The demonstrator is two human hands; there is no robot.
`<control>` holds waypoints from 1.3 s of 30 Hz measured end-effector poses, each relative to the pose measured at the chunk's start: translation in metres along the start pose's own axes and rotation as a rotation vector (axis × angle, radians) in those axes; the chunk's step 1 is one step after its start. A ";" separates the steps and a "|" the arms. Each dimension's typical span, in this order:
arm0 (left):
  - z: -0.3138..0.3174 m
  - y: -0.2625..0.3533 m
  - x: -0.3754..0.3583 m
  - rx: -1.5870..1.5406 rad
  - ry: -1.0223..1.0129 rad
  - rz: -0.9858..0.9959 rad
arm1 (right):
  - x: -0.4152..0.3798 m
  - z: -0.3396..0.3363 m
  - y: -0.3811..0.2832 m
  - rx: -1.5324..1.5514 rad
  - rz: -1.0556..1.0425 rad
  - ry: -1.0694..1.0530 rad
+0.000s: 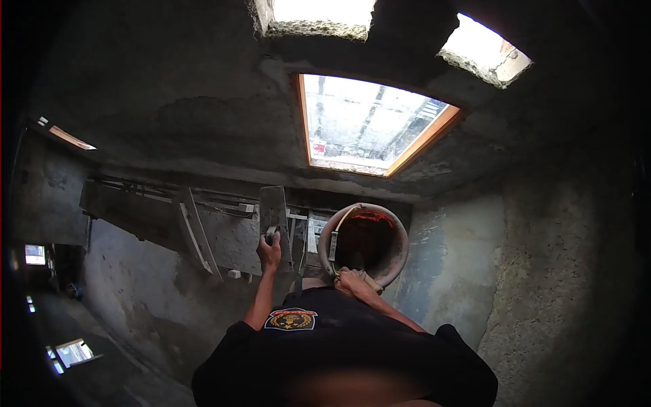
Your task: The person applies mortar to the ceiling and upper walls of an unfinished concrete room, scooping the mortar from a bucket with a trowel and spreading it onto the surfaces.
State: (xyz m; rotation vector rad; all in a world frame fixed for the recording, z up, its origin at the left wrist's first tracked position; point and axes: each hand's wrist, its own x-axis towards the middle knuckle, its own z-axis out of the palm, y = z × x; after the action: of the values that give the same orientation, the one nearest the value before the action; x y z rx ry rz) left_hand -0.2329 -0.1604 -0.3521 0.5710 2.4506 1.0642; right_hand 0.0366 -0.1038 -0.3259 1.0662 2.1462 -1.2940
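My left hand (pixel 269 254) is closed round the grip of a long, flat plastering float (pixel 273 205), held upright in front of the planks. Its face is grey and worn. My right hand (pixel 351 281) is closed at the near rim of a round bucket (pixel 403 254), against my body. From that hand sticks out the pale wooden handle (pixel 373 284) of a tool that looks like a trowel; its blade is mostly hidden. The bucket's wire handle (pixel 333 245) lies along its left rim and runs down to my right hand. Inside, the bucket is dark and reddish.
Planks (pixel 196 234) and boards lie along the foot of the wall on a scaffold-like platform. A wood-framed window (pixel 380 129) is set in the grey plastered wall ahead, with rough openings above it. Another rough wall (pixel 542 271) stands on the right.
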 end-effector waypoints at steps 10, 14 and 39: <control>-0.058 0.167 -0.025 -0.240 -0.512 -0.047 | -0.032 -0.040 -0.049 -0.046 0.193 0.115; -0.044 0.185 -0.044 0.199 -0.240 0.159 | -0.032 -0.045 -0.058 -0.031 0.242 0.125; 0.006 0.154 -0.078 0.152 -0.409 0.397 | -0.037 -0.083 0.019 0.173 0.044 0.003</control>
State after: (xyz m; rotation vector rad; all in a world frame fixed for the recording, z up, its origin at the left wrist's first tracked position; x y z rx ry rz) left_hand -0.1336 -0.1005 -0.2239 1.2314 2.1107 0.7980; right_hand 0.0778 -0.0406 -0.2713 1.1772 2.0299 -1.4795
